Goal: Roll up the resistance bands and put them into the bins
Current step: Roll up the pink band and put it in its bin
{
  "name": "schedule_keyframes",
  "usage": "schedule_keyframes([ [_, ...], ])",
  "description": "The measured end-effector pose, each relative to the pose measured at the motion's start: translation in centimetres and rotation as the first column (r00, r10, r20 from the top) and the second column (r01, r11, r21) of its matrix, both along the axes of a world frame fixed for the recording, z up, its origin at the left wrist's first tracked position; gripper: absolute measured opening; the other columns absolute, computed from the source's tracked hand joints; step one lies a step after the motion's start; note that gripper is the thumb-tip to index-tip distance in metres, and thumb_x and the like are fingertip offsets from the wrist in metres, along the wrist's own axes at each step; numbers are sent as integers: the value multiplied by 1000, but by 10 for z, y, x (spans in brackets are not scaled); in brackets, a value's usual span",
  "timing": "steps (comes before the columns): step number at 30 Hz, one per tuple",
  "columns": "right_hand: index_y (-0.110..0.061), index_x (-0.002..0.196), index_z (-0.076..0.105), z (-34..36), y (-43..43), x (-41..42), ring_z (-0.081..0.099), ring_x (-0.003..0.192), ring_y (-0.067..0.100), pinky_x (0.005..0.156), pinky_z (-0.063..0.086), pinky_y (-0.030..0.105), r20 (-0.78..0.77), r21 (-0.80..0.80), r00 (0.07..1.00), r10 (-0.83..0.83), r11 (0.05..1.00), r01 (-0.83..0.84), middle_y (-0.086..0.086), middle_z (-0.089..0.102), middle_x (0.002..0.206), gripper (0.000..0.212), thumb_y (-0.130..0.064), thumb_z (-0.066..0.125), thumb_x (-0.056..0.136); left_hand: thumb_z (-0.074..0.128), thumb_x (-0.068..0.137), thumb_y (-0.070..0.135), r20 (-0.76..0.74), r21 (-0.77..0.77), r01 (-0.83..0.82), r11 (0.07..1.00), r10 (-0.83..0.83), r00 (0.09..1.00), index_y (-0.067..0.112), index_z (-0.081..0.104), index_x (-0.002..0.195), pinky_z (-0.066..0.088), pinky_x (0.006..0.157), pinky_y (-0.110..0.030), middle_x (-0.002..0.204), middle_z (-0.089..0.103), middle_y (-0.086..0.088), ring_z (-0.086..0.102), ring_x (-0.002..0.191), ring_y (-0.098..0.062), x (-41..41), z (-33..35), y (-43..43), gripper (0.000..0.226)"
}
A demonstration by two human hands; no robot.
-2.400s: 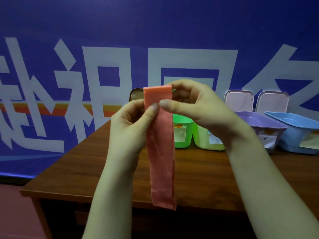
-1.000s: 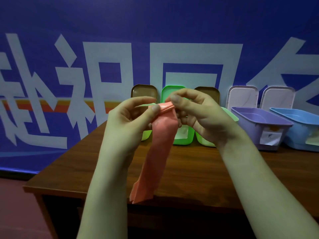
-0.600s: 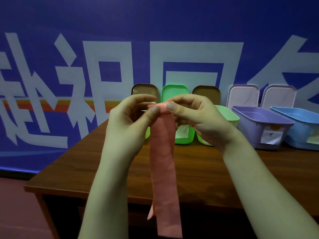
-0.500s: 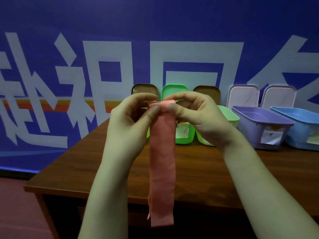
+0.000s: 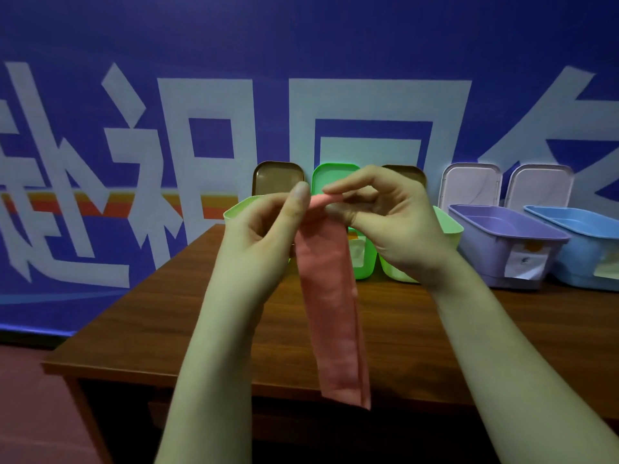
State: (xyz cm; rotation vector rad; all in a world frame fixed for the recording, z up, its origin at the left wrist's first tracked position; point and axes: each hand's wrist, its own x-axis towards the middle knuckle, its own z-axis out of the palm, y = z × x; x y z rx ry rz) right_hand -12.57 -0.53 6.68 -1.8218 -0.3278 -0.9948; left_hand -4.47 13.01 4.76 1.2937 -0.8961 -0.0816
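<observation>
- Pink flat rubber resistance band (image 5: 330, 296): held up in the air in front of the person, over the near side of the brown wooden table (image 5: 160, 316). Its top end is caught between the fingertips. The rest hangs free as a long doubled strip.
- Left hand (image 5: 264, 236): thumb and curled fingers pinch the left side of the band's top end.
- Right hand (image 5: 395, 229): forefinger and thumb pinch the right side of the same end, with the other fingers curled behind.
- Roll: apparently no more than a short fold at the top edge. The fingers cover it, so whether a full first turn exists cannot be told.
- Bins, in a row at the far side of the table, all open: pale green plastic bin (image 5: 237, 209), bright green plastic bin (image 5: 363, 262), second pale green bin (image 5: 450, 227), lilac plastic bin (image 5: 502, 242) and light blue plastic bin (image 5: 582, 249).
- Lids: brown lid (image 5: 278, 177), green lid (image 5: 335, 174) and two white lids (image 5: 472, 185) stand on edge against the blue wall banner (image 5: 301, 45).
- Step in hand, as judged: the start of rolling, with nearly all the length unrolled.
- Next move calls for turning the pinched end over on itself, with both thumbs feeding evenly so the edges stay aligned. The strip needs light tension, or the springy coil may loosen.
- Which bin is meant for this band is not shown.
</observation>
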Motion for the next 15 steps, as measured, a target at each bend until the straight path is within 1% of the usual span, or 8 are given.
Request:
schedule_keyframes([
  [2, -10, 89, 65, -1, 0, 1, 70, 88, 10, 80, 55, 22, 0, 14, 1000, 19, 1000, -19, -5, 72, 80, 28, 16, 61, 78, 53, 86, 50, 3, 12, -22, 1000, 22, 1000, 30, 73, 89, 57, 84, -44, 89, 72, 0, 69, 88, -17, -1, 0, 0, 29],
  [4, -8, 87, 65, -3, -1, 2, 70, 87, 9, 79, 54, 21, 8, 20, 999, 34, 999, -34, -8, 73, 80, 28, 18, 62, 76, 53, 88, 49, -5, 19, -21, 1000, 21, 1000, 30, 74, 87, 56, 84, -44, 89, 73, 0, 68, 89, -18, 0, 1, 0, 28],
  [7, -5, 87, 66, -5, -4, 1, 71, 88, 12, 80, 54, 21, 11, 20, 998, 64, 998, -65, -5, 74, 83, 27, 19, 63, 75, 55, 90, 40, -29, 24, 23, 999, -22, 999, 25, 73, 92, 57, 80, -35, 89, 74, 1, 69, 88, -13, 1, 1, 1, 23],
  [10, -8, 88, 68, -5, -5, -1, 70, 94, 16, 85, 54, 25, -8, -5, 999, 53, 999, -53, -1, 72, 91, 25, 13, 66, 74, 60, 89, 30, -32, -6, 33, 999, -33, 999, 18, 72, 97, 56, 72, -23, 89, 74, -2, 70, 87, -13, 2, 1, 2, 19],
  [11, -8, 90, 67, -6, -6, -1, 69, 96, 18, 86, 54, 26, -14, -8, 999, 52, 999, -52, 2, 71, 94, 26, 12, 67, 74, 61, 88, 27, -28, -24, 29, 999, -29, 999, 15, 72, 99, 56, 72, -20, 90, 74, -3, 70, 86, -12, 2, 1, 2, 19],
  [13, -10, 99, 64, -6, -7, -1, 68, 99, 23, 88, 54, 32, -48, -21, 996, 77, 997, -78, 8, 68, 101, 30, 10, 67, 77, 63, 88, 22, -24, -53, 28, 998, -29, 999, 11, 70, 104, 56, 75, -20, 93, 74, -4, 70, 88, -13, 2, 0, 2, 21],
  [15, -17, 115, 56, -6, -10, -1, 65, 101, 28, 88, 55, 40, -136, 12, 984, 116, 993, -116, 13, 64, 110, 44, 4, 67, 78, 64, 87, 21, -29, -69, 50, 996, -52, 998, 11, 69, 108, 57, 77, -22, 95, 73, -4, 70, 91, -13, 3, 0, 4, 24],
])
